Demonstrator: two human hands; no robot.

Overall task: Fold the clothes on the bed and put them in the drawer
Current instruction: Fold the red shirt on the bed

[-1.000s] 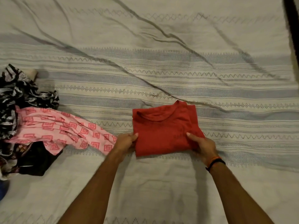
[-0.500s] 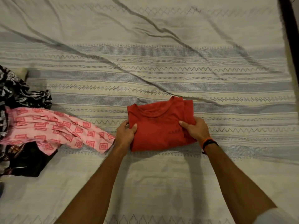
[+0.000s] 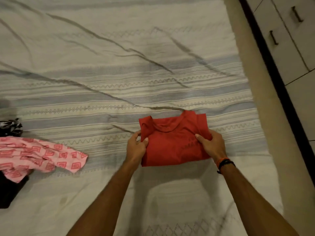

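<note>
Red cotton T-shirt (image 3: 172, 143), folded square, is pinched at its sides by left hand (image 3: 136, 147) and right hand (image 3: 212, 145); folding looks done, so lifting it level toward the white drawers (image 3: 279, 40) comes next.

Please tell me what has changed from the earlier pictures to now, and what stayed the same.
Both hands shifted their hold on the folded red shirt: from its near corners up to its sides, the left hand and right hand now gripping it with thumbs on top. The view swung right, showing cabinet doors. The shirt stays folded on the bedsheet; the pink garment lies unmoved.
</note>
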